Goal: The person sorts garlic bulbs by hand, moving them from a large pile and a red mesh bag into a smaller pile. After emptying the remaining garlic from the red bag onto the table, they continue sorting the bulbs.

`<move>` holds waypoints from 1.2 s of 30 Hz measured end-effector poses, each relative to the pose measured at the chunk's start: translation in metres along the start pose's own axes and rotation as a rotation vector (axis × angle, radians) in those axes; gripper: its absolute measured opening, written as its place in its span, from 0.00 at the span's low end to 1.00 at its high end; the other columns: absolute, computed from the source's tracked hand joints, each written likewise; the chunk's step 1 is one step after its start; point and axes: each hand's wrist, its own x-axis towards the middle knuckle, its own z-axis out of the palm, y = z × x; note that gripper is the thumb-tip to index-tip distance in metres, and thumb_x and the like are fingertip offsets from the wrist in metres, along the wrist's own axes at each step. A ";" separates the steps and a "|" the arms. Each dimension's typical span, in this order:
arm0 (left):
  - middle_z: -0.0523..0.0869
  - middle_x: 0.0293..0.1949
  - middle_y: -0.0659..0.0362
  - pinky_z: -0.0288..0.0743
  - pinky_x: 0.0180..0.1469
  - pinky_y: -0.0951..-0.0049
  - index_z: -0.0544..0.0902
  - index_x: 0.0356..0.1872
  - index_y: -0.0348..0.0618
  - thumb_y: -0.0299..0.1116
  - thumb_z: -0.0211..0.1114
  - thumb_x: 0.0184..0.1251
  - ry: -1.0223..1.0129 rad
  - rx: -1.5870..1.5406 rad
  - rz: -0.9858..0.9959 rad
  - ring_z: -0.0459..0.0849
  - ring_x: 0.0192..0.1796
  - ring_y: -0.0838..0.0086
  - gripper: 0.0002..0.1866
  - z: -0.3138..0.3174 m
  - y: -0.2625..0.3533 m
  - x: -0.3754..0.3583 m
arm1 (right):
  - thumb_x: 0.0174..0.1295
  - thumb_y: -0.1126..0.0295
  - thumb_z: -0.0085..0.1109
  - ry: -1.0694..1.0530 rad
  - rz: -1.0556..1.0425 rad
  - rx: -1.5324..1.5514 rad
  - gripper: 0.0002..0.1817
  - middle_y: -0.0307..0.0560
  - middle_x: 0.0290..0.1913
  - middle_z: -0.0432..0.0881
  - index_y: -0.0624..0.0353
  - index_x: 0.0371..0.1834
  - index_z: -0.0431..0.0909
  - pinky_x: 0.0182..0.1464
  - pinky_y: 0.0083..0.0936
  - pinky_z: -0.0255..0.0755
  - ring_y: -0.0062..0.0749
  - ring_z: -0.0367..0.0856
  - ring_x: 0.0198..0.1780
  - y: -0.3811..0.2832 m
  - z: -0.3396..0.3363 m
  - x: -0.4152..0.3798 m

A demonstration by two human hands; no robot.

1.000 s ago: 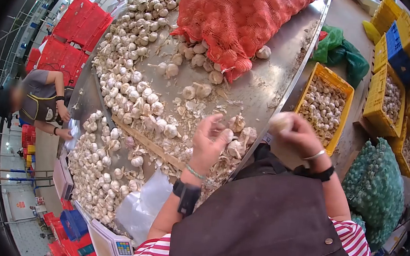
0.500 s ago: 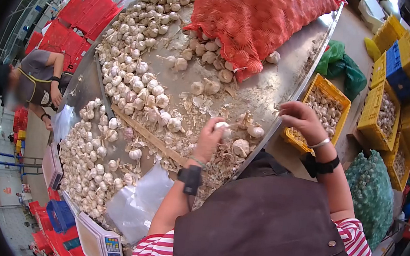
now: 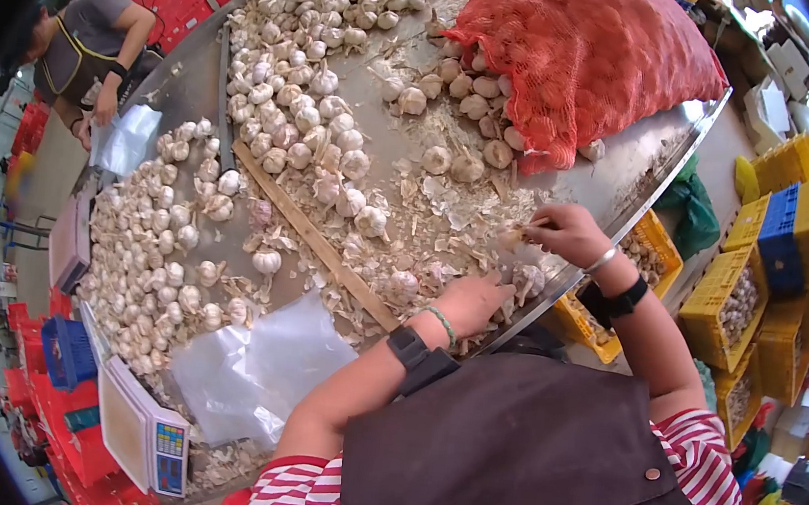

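My left hand (image 3: 470, 305) reaches palm down over loose skins near the table's front edge, its fingers curled together; what they hold, if anything, is hidden. A garlic bulb (image 3: 528, 278) lies just beyond its fingertips. Up and to the right, my right hand (image 3: 564, 234) pinches a small garlic bulb (image 3: 510, 239) with papery skin on it. Loose garlic skins (image 3: 434, 201) cover the metal around both hands. A wooden strip (image 3: 313, 236) runs between the scattered skins and a heap of cleaner white bulbs (image 3: 142, 264).
A red mesh sack (image 3: 592, 65) of garlic rests on the far table. Clear plastic bags (image 3: 259, 370) and a scale (image 3: 135, 426) are at the left. Yellow crates (image 3: 729, 306) stand at the right. Across the table, a person (image 3: 95, 52) handles a plastic bag.
The view has shifted. My left hand has moved right toward the table edge, and the white bulb it held no longer shows. My right hand has come in over the table and closed on a bulb.
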 end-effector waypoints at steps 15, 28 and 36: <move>0.81 0.47 0.56 0.79 0.46 0.71 0.65 0.68 0.52 0.35 0.62 0.71 0.496 -1.603 -0.009 0.82 0.47 0.70 0.26 -0.017 -0.038 -0.049 | 0.62 0.69 0.53 -0.258 0.110 1.458 0.11 0.48 0.37 0.78 0.60 0.46 0.72 0.41 0.32 0.76 0.33 0.78 0.39 0.005 0.011 -0.016; 0.78 0.52 0.54 0.82 0.36 0.69 0.60 0.70 0.41 0.30 0.49 0.74 0.530 -2.063 -0.028 0.82 0.44 0.70 0.25 -0.008 -0.038 -0.092 | 0.47 0.57 0.64 -0.637 0.066 -1.099 0.20 0.57 0.41 0.85 0.59 0.40 0.86 0.49 0.40 0.77 0.51 0.84 0.45 -0.013 0.059 0.018; 0.77 0.54 0.61 0.81 0.43 0.78 0.63 0.70 0.42 0.31 0.57 0.69 0.823 -1.741 -0.234 0.79 0.52 0.78 0.28 0.000 -0.044 -0.123 | 0.44 0.51 0.66 -0.879 -0.115 -1.187 0.20 0.54 0.36 0.86 0.55 0.31 0.87 0.44 0.41 0.77 0.50 0.84 0.39 0.038 0.052 0.067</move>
